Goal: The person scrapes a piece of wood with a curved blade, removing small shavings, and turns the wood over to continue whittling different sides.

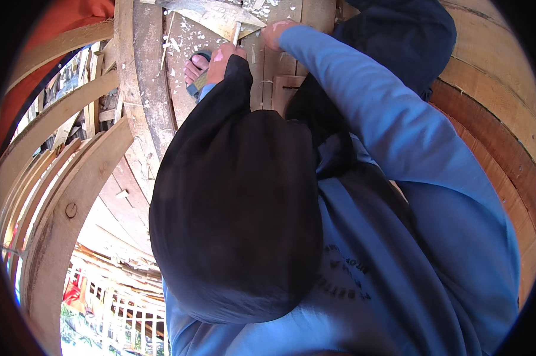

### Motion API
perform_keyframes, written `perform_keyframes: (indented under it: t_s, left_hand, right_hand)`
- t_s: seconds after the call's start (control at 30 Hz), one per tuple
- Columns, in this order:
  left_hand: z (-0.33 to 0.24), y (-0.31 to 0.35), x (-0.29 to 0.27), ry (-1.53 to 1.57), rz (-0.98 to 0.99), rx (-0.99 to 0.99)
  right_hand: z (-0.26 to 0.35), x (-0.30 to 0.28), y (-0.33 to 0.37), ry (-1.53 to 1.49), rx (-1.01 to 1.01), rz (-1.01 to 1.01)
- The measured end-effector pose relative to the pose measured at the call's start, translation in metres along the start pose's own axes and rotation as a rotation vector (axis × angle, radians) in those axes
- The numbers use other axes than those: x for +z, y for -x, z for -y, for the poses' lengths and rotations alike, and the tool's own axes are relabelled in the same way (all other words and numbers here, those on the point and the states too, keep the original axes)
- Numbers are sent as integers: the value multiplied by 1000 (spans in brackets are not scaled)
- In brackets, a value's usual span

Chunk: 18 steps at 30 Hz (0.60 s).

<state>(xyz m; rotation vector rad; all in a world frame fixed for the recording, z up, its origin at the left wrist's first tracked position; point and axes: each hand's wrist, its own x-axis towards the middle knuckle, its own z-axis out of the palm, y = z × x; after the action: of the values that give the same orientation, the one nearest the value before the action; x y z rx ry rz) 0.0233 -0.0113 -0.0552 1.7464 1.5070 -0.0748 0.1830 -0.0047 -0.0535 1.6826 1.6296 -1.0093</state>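
Left hand [223, 59] grip closed around a thin pale chisel-like tool [236, 34]; right hand [274, 32] grip state indeterminate, pressing the chip-strewn pale wooden plank [188, 35] just beside; curved timber ribs [72, 172] crowd leftward.

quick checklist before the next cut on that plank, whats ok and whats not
1. Left hand grips a tool handle: ok.
2. Right hand rests on the plank: ok.
3. Thin blade stands between the hands; edge contact: cannot tell.
4. Sandalled foot sits close beside the left hand: not ok.
5. Wood chips litter the boards: not ok.
6. View of work, partly hidden by dark sleeve: not ok.
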Motion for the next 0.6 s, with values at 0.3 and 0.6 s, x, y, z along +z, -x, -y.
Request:
perform_keyframes:
  t_s: [0.3, 0.6]
  left_hand:
    - [8, -12, -5, -25, 8, -17]
    - [6, -12, -3, -22, 15, 3]
  right_hand:
    - [-3, 6, 13, -197, 44, -165]
    - [2, -10, -9, 118, -16, -46]
